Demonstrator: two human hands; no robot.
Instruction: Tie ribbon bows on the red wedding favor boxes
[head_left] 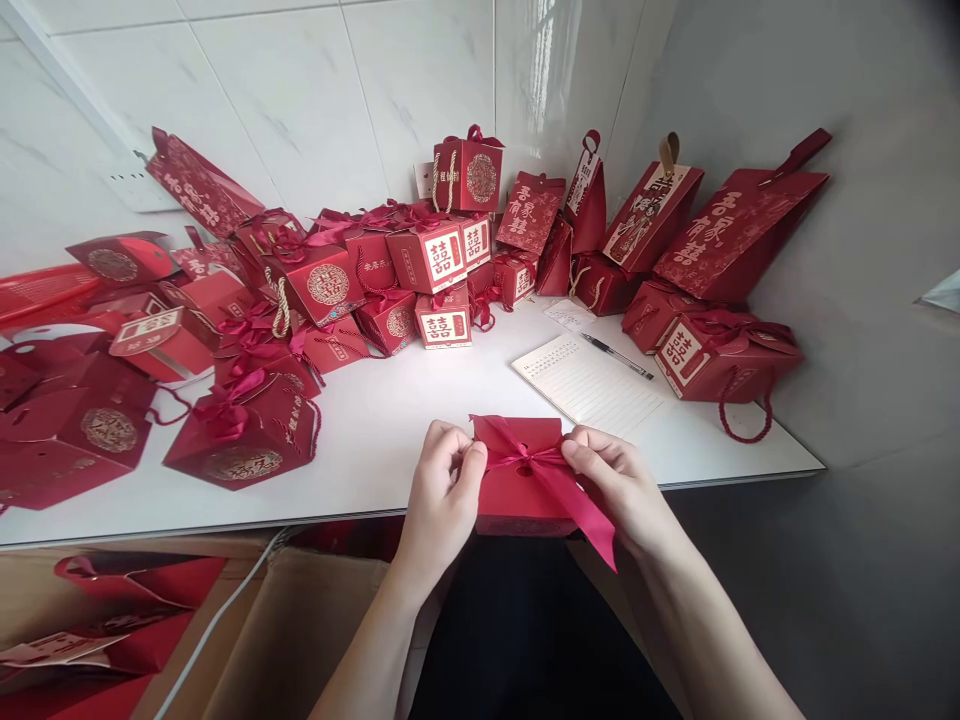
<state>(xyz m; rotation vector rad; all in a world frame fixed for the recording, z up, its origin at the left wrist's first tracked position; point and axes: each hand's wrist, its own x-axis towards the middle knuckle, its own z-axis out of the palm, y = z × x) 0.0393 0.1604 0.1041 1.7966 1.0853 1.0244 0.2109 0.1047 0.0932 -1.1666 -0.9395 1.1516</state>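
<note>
In the head view, a red gift box (517, 500) sits at the table's front edge, between my hands. A crimson ribbon (566, 490) crosses its top and is knotted at the middle, with one tail hanging over the front right. My left hand (448, 480) is closed in a pinch on the ribbon at the box's left side. On the right, my right hand (611, 475) pinches the ribbon between thumb and fingers. The box's underside and the curled fingertips of both hands are hidden.
Many red gift boxes (326, 285) crowd the white table's (375, 420) back and left. More boxes (727, 355) stand at the right by a grey wall. A lined notepad (592, 380) and a pen (616, 357) lie beyond my hands. Below left are cardboard boxes (300, 620) and a white cable (217, 625).
</note>
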